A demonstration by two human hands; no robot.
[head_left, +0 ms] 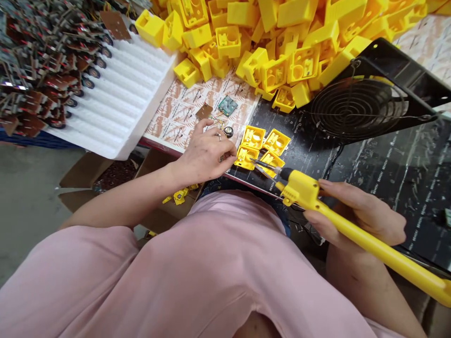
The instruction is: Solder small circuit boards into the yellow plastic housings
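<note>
My right hand is closed around the yellow soldering gun. Its thin metal tip reaches over the group of small yellow plastic housings in front of me. At the near left of that group, the thumb and fingers of my left hand are closed at the edge of one yellow plastic housing. Beside it lie another housing and a third, open sides up. Just beyond my left hand are a small round speaker with thin wires, a brown board and a green circuit board.
A large heap of yellow housings covers the back of the table. A black fan with a wire guard stands at right. White ridged foam at left bears many wired boards. Below the table edge is a cardboard box.
</note>
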